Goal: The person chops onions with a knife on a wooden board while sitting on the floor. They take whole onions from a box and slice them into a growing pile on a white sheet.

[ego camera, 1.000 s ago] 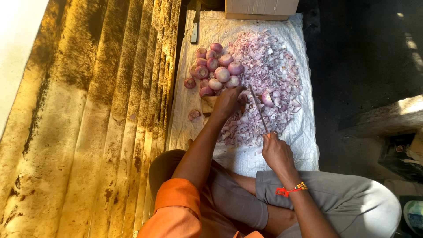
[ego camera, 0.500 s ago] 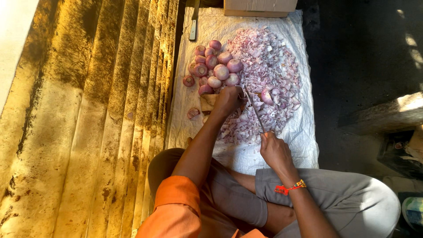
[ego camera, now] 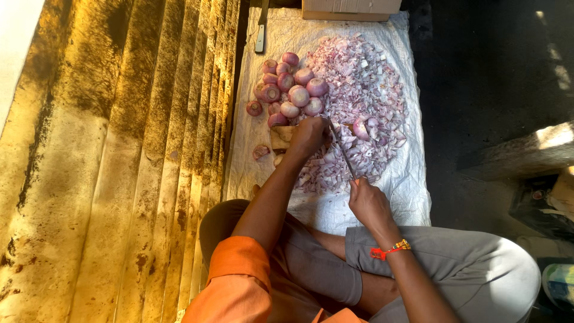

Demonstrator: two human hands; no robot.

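While the right hand (ego camera: 369,203) grips the handle of a long knife (ego camera: 342,149), fingers curled shut round it, the blade slants up toward the left hand (ego camera: 308,136), which presses down with bent fingers on what seems to be an onion on a small wooden chopping board (ego camera: 280,137); the hand hides the piece itself, so I cannot be sure. Both work over a white sack cloth (ego camera: 335,209) spread on the floor. A broad heap of chopped onion (ego camera: 365,96) already covers much of the cloth, so the greater share looks done. About a dozen peeled whole onions (ego camera: 292,90) lie clustered just beyond the board, uncut, with one stray piece (ego camera: 260,151) lying left of the board. A second knife (ego camera: 261,30) rests at the cloth's far edge, near a cardboard box (ego camera: 350,9).
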